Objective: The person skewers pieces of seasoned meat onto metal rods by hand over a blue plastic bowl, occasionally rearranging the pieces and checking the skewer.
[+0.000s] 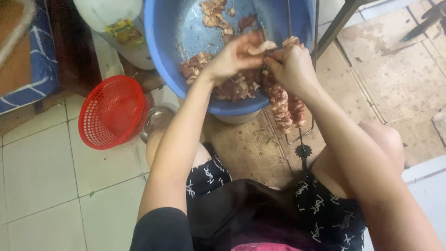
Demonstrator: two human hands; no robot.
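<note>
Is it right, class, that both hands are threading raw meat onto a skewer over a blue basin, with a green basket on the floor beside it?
Not quite: the head view shows the basket is red, not green. The left hand and right hand do work meat onto a skewer over the blue basin.

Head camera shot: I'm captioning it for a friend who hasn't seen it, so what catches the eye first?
The big blue basin of raw meat pieces at top centre, with the left hand and right hand meeting over it, loading a meat-covered skewer. Then the red plastic basket on the tiled floor at left.
</note>
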